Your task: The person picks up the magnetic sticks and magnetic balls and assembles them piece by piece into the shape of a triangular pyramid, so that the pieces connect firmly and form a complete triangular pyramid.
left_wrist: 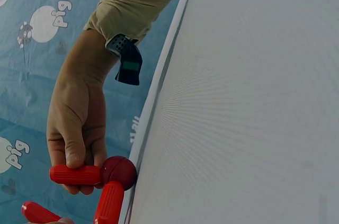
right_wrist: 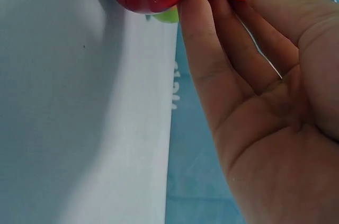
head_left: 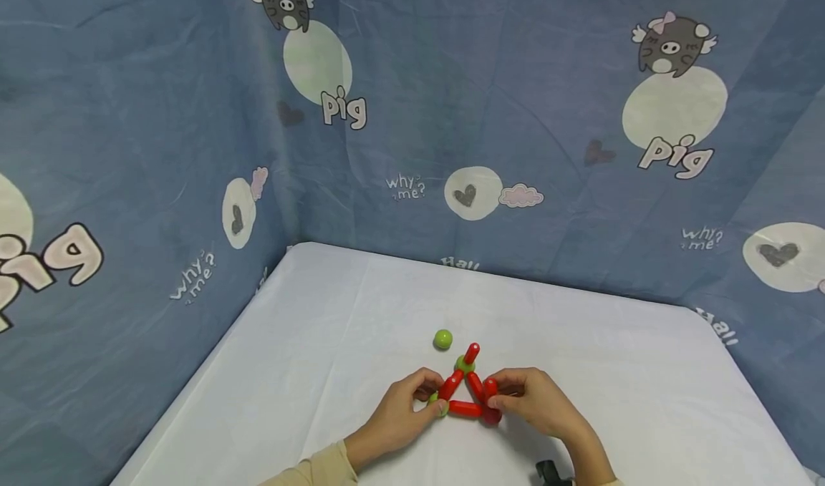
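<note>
Red rods and balls form a triangle on the white table [head_left: 335,343]. Its far corner is a green ball [head_left: 464,364] with a red rod [head_left: 473,353] standing up from it. My left hand [head_left: 402,411] pinches the left corner, thumb against a second green ball [head_left: 434,400], which is partly covered. At the right corner is a dark red ball [head_left: 492,416]. My right hand [head_left: 535,400] pinches the red rod [left_wrist: 74,175] fixed to that ball, as the left wrist view shows too. Another red rod [head_left: 464,409] joins the two near corners.
A loose green ball [head_left: 442,339] lies just beyond the triangle. A black strap-like object [head_left: 551,472] is at the right wrist. Blue printed cloth [head_left: 387,149] hangs behind and to the left of the table.
</note>
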The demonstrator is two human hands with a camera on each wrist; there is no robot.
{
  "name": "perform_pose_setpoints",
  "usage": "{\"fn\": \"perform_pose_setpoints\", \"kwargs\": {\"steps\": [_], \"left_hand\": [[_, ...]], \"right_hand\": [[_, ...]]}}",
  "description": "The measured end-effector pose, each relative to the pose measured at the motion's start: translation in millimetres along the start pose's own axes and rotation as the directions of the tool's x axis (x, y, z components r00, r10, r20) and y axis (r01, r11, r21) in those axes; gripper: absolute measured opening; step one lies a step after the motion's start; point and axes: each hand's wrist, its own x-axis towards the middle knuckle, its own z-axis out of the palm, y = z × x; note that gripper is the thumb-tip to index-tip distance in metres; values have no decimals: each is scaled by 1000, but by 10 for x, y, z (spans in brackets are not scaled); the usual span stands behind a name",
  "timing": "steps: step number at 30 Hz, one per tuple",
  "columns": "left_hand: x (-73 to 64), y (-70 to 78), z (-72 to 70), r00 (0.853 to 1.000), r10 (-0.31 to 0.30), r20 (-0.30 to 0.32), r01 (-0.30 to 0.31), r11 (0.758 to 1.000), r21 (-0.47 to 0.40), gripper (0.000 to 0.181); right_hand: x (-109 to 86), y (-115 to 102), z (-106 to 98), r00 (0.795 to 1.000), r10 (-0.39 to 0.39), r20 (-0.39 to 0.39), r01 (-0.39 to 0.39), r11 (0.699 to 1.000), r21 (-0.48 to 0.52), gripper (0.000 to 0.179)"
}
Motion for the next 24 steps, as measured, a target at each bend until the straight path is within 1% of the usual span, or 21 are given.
{"fn": "perform_pose_setpoints", "kwargs": {"steps": [9, 19, 24], "left_hand": [[22, -8, 19, 999, -22, -34, 22, 1000, 17, 19], [46, 13, 19, 996, -68, -57, 69, 997, 20, 19], [57, 16, 32, 994, -76, -73, 79, 996, 33, 18]], "right_hand": [[34, -3, 32, 999, -13, -35, 12, 999, -36, 26], [38, -57, 70, 997, 2, -73, -5, 999, -39, 28], [52, -56, 98, 996, 7, -86, -10, 999, -41, 28]]}}
